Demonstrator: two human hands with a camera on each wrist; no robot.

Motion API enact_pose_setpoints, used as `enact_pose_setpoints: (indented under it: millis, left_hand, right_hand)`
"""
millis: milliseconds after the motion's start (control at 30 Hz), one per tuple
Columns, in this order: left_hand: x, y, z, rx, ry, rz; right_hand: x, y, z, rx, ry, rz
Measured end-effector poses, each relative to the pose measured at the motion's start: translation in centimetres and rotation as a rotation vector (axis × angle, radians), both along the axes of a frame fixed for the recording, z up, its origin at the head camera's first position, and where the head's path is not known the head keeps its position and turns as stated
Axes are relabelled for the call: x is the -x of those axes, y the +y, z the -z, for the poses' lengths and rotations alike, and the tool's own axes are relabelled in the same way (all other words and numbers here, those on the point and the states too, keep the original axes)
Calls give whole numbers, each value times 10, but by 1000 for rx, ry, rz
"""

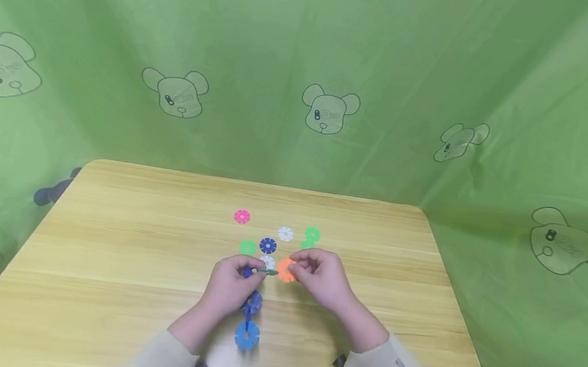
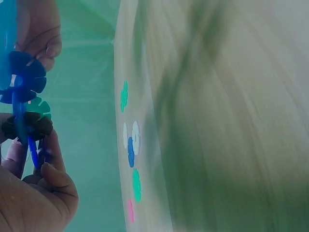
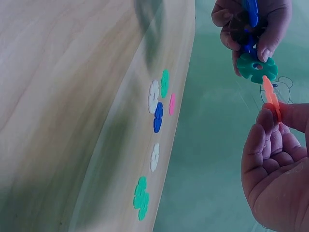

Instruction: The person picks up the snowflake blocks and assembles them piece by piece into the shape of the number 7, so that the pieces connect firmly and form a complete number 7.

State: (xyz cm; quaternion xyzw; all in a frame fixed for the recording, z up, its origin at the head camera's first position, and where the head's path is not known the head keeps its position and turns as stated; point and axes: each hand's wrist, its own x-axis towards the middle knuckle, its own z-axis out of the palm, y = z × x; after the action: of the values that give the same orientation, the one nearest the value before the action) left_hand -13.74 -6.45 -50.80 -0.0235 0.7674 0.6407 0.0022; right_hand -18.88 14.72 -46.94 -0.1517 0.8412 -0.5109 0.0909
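Observation:
My left hand (image 1: 233, 283) grips a chain of interlocked plastic snowflake discs. A light blue disc (image 1: 247, 335) hangs at the near end, followed by dark blue discs (image 2: 27, 77) and a dark disc (image 3: 245, 27). At the chain's far end, a green disc (image 3: 257, 68) sticks out past my left thumb. Between thumb and fingers my right hand (image 1: 324, 279) pinches an orange snowflake disc (image 3: 271, 95). In the right wrist view the orange disc stands edge-on, its rim right at a notch of the green disc.
Loose discs lie flat beyond my hands: a pink one (image 1: 242, 217), white ones (image 1: 285, 233), a dark blue one (image 1: 268, 245) and several light green ones (image 1: 247, 247). Past the wooden table (image 1: 109, 260) hangs a green curtain (image 1: 255, 145) with bear-head prints.

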Motion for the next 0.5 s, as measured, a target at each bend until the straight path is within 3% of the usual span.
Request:
enact_pose_setpoints:
  millis: [500]
  left_hand:
    - [-2, 6, -6, 58, 66, -54]
  right_hand:
    - [-3, -3, 3, 80, -82, 61]
